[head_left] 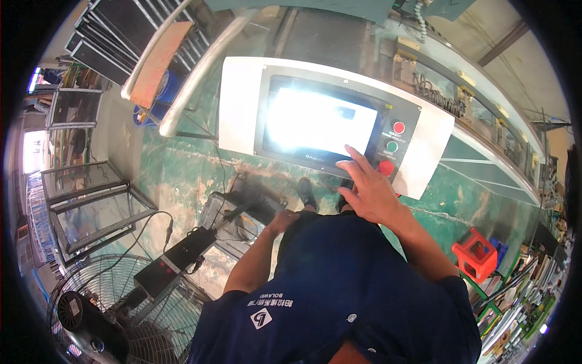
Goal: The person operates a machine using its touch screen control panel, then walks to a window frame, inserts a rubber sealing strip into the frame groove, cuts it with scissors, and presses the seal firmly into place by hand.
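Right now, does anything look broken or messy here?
The green floor looks worn, with pale patches where paint has scraped off. Black cables trail loose across it near the fan. The control panel under the right hand looks fine.

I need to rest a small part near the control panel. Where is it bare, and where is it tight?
The white panel is bare left of the lit screen, and a narrower white strip lies right of the buttons. The button column is tight: the right hand has its fingers at the screen's lower right corner. The left hand hangs low by the black box and fan.
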Demonstrator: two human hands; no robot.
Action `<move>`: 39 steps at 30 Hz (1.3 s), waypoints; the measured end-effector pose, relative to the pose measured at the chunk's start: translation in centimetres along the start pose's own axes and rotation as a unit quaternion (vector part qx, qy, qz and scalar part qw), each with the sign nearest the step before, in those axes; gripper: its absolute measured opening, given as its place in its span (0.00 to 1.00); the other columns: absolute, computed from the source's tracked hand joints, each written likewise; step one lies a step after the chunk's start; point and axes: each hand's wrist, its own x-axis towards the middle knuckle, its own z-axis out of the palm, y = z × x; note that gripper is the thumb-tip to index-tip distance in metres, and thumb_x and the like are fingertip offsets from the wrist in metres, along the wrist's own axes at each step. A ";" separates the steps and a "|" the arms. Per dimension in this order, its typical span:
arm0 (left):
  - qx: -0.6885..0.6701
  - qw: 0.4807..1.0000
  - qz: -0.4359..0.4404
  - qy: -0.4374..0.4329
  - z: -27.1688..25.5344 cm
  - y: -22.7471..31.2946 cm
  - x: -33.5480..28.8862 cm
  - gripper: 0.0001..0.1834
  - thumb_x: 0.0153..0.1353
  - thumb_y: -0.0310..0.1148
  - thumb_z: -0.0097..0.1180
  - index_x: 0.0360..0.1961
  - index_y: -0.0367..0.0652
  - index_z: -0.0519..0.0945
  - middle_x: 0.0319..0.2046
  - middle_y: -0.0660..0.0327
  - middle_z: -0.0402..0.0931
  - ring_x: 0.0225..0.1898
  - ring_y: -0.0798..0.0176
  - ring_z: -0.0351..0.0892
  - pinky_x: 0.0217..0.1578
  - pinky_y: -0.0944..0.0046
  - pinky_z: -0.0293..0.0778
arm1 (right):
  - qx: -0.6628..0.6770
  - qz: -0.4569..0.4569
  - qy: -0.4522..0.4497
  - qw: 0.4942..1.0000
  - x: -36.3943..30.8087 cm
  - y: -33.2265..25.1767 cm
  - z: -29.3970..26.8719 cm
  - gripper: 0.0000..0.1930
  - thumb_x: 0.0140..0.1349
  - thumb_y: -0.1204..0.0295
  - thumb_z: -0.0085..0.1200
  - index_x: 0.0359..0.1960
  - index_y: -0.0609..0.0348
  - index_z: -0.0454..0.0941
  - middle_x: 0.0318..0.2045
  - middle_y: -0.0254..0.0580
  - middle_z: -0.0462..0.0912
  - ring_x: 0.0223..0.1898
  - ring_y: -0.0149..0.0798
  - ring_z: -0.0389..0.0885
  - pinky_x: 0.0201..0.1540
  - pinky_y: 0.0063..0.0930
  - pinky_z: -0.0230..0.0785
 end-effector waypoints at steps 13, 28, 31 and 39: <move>-0.176 0.982 -0.070 0.014 0.7 -0.6 -0.5 0.27 0.65 0.51 0.59 0.47 0.33 0.86 0.43 0.47 0.86 0.45 0.55 0.85 0.47 0.57 0.77 | -0.015 0.004 -0.113 0.994 -0.3 -0.4 1.7 0.26 0.63 0.68 0.61 0.61 0.55 0.67 0.74 0.54 0.57 0.52 0.62 0.81 0.48 0.52 0.78; -0.163 0.984 -0.067 0.014 1.0 -2.4 -0.6 0.29 0.64 0.52 0.61 0.48 0.33 0.85 0.42 0.48 0.86 0.42 0.58 0.85 0.44 0.58 0.78 | -0.070 0.018 -0.124 0.990 1.4 -1.9 1.5 0.28 0.63 0.65 0.62 0.64 0.56 0.67 0.76 0.54 0.53 0.50 0.62 0.82 0.47 0.52 0.78; -0.161 0.984 -0.079 0.003 0.8 -2.1 0.0 0.30 0.63 0.52 0.62 0.50 0.32 0.85 0.43 0.48 0.86 0.44 0.58 0.85 0.45 0.58 0.78 | -0.053 0.016 -0.117 0.992 1.3 -1.8 1.3 0.29 0.63 0.65 0.62 0.64 0.55 0.67 0.76 0.54 0.53 0.50 0.62 0.82 0.47 0.52 0.78; -0.164 0.984 -0.067 0.025 1.4 -4.3 -0.3 0.32 0.62 0.54 0.64 0.52 0.33 0.84 0.46 0.47 0.86 0.47 0.55 0.85 0.47 0.57 0.78 | -0.012 -0.010 -0.112 0.994 1.6 -2.7 1.3 0.32 0.61 0.68 0.63 0.66 0.55 0.66 0.77 0.55 0.50 0.45 0.58 0.85 0.47 0.49 0.79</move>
